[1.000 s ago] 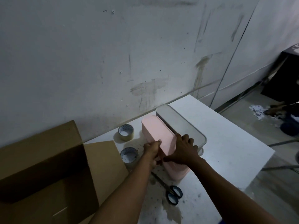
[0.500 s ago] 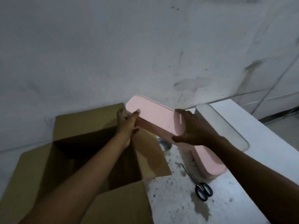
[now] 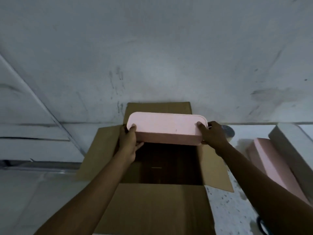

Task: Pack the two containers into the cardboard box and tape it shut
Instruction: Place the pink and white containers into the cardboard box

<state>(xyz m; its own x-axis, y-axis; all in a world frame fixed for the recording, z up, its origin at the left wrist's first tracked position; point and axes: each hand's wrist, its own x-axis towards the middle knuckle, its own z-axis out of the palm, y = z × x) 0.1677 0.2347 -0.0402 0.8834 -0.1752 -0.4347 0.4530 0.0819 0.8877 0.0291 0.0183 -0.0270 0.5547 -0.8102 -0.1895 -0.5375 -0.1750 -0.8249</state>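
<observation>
Here the grey wall (image 3: 152, 56) fills the upper part of the view, scuffed with dark marks. Below it the cardboard box (image 3: 157, 209) stands open, its four flaps spread outward and its dark inside showing. To the right lies the white desk (image 3: 225, 209), speckled with dirt. A pink container (image 3: 166, 130) with its lid on is held level over the far part of the box opening, just in front of the back flap. At the right edge a second pink container (image 3: 272, 163) lies on the desk, and a grey container (image 3: 291, 150) sits touching its far side. The left hand (image 3: 128, 141) grips the left end of the raised pink container, thumb on the lid and fingers curled under. The right hand (image 3: 212, 136) clasps the right end the same way, thumb on top. Behind the right hand a roll of tape (image 3: 228, 132) rests on the desk, partly hidden. A dark curved shape at the bottom right corner is too cut off to tell.
</observation>
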